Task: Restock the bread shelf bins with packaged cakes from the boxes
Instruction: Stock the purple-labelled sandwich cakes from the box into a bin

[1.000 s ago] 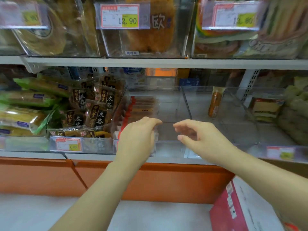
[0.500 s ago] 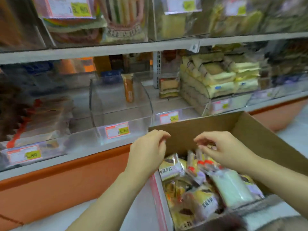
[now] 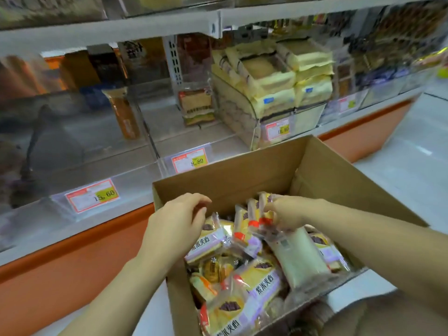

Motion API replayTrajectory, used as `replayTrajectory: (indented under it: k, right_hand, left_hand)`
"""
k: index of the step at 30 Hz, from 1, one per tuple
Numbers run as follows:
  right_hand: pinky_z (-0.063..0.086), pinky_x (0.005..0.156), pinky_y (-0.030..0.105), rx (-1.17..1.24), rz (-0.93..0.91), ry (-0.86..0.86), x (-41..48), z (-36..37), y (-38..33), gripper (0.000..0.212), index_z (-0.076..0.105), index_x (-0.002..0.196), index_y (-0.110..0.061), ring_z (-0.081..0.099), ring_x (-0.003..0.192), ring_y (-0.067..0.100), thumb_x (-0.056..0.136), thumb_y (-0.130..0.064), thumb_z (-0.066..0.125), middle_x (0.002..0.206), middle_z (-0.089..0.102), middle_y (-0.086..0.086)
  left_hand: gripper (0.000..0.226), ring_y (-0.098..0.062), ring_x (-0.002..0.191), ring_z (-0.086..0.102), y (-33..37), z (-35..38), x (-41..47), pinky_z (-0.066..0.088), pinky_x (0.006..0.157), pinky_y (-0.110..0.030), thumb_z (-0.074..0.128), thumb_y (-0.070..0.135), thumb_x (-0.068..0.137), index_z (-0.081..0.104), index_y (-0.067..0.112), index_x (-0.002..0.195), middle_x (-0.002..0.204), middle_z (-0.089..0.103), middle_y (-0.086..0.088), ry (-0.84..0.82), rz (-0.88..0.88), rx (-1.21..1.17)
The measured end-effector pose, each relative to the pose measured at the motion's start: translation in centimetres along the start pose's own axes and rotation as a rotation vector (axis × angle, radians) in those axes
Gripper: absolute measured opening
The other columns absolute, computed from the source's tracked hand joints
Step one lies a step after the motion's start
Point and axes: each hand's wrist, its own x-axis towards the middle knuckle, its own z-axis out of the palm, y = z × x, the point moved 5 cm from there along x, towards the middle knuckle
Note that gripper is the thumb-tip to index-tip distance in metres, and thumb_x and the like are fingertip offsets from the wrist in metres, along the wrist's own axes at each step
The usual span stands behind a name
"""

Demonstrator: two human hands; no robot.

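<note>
I observed the right hand with fingers curled, pinching the upper ends of several packaged cakes inside the cardboard box. These stood on end, long axis near upright, tops toward the shelf bins. The left hand hovered beside them, fingers loosely curled, narrow gap, holding nothing. Whether it touched the flat packet beneath, I could not tell

The left price tag on the shelf's front edge reads 15.60. The middle price tag reads 8.80. The right price tag ends in .80, but its first digits are unclear. The cake packets in the box carry 紫米夹心 on a lilac band.
</note>
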Motion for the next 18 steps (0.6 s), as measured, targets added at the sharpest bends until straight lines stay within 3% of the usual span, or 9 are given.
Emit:
replayTrajectory:
  k: [4,7,11,15,18]
  right_hand:
    - [0.039,0.085,0.028,-0.108,-0.029,0.001,2.4,0.4,-0.3,0.062,0.04,0.141,-0.018,0.037,0.13,0.026,0.087,-0.039,0.062,0.143,0.034,0.012]
    - [0.033,0.107,0.038,-0.233,-0.079,0.063,3.8,1.7,-0.7,0.082,0.031,0.145,-0.014,0.026,0.137,0.033,0.082,-0.059,0.058,0.148,0.029,0.014]
    - [0.034,0.105,0.049,-0.31,-0.115,0.111,5.1,2.9,-1.4,0.084,0.009,0.152,-0.027,0.023,0.137,0.038,0.087,-0.05,0.057,0.153,0.02,0.013]
    - [0.035,0.102,0.051,-0.418,-0.139,0.108,5.5,2.3,-2.2,0.065,0.037,0.142,-0.029,0.031,0.13,0.036,0.085,-0.042,0.064,0.145,0.033,0.014]
    - [0.041,0.092,0.056,-0.429,-0.104,0.126,5.1,1.7,-2.7,0.054,0.051,0.134,-0.025,0.028,0.131,0.047,0.084,-0.041,0.064,0.147,0.028,0.012]
  left_hand:
    - [0.025,-0.005,0.11,0.056,-0.6,0.0,1.5,0.045,0.081,-0.024,0.051,0.028,0.096,0.06,0.035,0.117,0.119,0.061,0.018,0.001,-0.029,-0.008]
    - [0.025,-0.004,0.11,0.056,-0.8,0.3,1.9,0.045,0.081,-0.021,0.05,0.028,0.096,0.059,0.034,0.118,0.119,0.061,0.017,0.002,-0.031,-0.003]
    - [0.025,-0.002,0.108,0.056,-0.6,0.3,1.8,0.048,0.082,-0.022,0.05,0.031,0.096,0.058,0.037,0.118,0.116,0.061,0.019,0.015,-0.011,0.017]
    - [0.026,0.0,0.109,0.055,-0.5,0.2,1.5,0.039,0.077,-0.014,0.047,0.032,0.097,0.057,0.037,0.121,0.119,0.06,0.02,0.022,0.005,0.038]
    - [0.026,0.0,0.109,0.055,-0.4,0.2,1.3,0.038,0.077,-0.014,0.047,0.033,0.098,0.057,0.037,0.121,0.119,0.06,0.019,0.028,0.01,0.04]
